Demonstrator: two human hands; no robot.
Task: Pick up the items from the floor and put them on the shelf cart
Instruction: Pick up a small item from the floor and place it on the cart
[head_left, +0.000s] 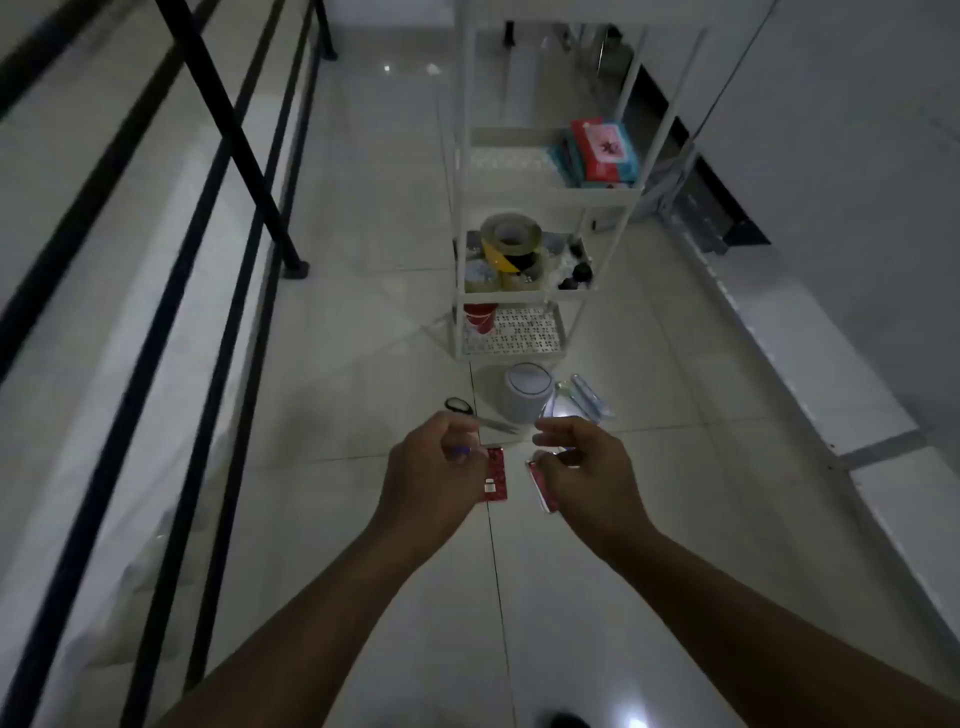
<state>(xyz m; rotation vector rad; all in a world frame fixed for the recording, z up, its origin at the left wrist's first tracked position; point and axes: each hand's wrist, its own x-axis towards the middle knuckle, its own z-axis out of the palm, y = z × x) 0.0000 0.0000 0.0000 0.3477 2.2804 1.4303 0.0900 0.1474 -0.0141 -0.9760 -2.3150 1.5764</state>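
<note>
Two red packets lie on the floor tiles below my hands: a flat red packet (496, 480) under my left hand (434, 470), and a slimmer red pack (540, 488) under my right hand (582, 465). Both hands hang with fingers loosely curled; whether they pinch anything I cannot tell. At twelve o'clock lie scissors (470, 413), a white roll (527, 392), then the shelf cart (530, 208). I judge I'm reaching; next I must close on the packets.
</note>
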